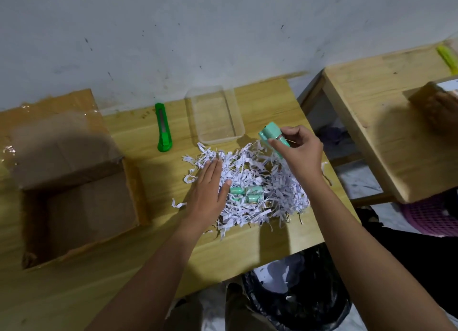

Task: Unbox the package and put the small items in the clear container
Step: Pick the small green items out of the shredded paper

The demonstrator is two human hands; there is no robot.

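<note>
A pile of white shredded paper lies on the wooden table. More mint-green cylinders show in a gap in the shreds. My left hand rests flat on the pile's left side, fingers together, holding nothing. My right hand is raised over the pile's far right edge, shut on a bundle of mint-green cylinders. The clear container stands empty just beyond the pile, left of that bundle. The opened cardboard box sits at the left, its inside bare.
A green utility knife lies between the box and the container. A second wooden table stands to the right across a gap. A black rubbish bag sits below the table's near edge. A purple basket is at far right.
</note>
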